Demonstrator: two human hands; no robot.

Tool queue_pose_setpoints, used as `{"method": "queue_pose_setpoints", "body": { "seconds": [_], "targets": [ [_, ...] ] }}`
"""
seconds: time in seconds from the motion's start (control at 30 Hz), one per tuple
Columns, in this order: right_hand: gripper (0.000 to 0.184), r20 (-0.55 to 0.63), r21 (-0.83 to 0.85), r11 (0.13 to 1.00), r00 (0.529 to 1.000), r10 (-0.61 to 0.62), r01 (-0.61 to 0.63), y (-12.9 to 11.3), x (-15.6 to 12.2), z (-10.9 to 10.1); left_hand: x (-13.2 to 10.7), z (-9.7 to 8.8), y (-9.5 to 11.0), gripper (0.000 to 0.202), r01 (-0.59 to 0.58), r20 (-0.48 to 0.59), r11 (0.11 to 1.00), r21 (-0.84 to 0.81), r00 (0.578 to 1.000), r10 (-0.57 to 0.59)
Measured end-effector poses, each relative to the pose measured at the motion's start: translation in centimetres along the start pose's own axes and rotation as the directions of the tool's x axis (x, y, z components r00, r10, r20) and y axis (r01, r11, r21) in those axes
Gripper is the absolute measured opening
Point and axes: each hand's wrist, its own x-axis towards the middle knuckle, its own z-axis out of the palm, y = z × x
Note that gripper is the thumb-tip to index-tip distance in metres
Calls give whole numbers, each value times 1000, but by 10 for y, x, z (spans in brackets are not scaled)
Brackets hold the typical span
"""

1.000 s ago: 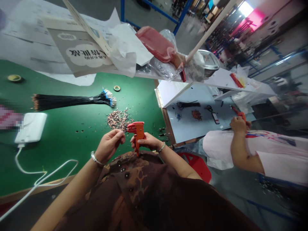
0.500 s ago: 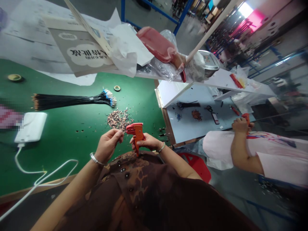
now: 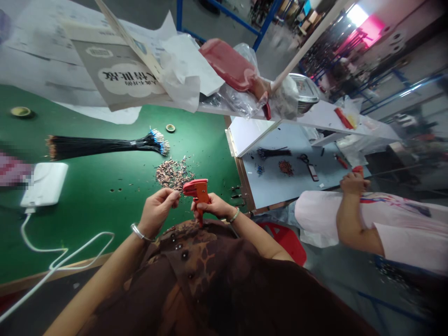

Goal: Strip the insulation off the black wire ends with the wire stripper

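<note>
My right hand is wrapped around the handle of a red-orange wire stripper, its jaws turned to the left. Close to those jaws, my left hand is closed in a pinch with thumb and forefinger together. Whatever sits between these fingertips is too small to make out. Just beyond the hands lies a heap of short copper-coloured wire scraps. Farther back is a bundle of black wires, with blue and silvery ends to the right and coppery ends to the left.
A white power bank with a white cable lies left on the green table. Tape rolls sit farther back. A shelf with papers and plastic bags spans the back. To the right, a co-worker's hand holds a red tool.
My two hands and the wire stripper stay almost in place, with only a slight shift of the right fingers on the handle. The co-worker's hand now covers more of the red tool.
</note>
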Motion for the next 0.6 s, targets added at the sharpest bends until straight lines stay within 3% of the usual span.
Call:
{"method": "queue_pose_setpoints", "body": {
  "seconds": [0.3, 0.6],
  "targets": [
    [49, -133, -67, 998, 991, -29, 20, 6, 1, 3, -1, -1, 2, 26, -24, -3, 997, 74, 1000, 24],
    [48, -213, -59, 998, 977, -29, 16, 14, 6, 4, 1, 0, -5, 39, 10, 51, 1000, -7, 999, -10]
  ]
}}
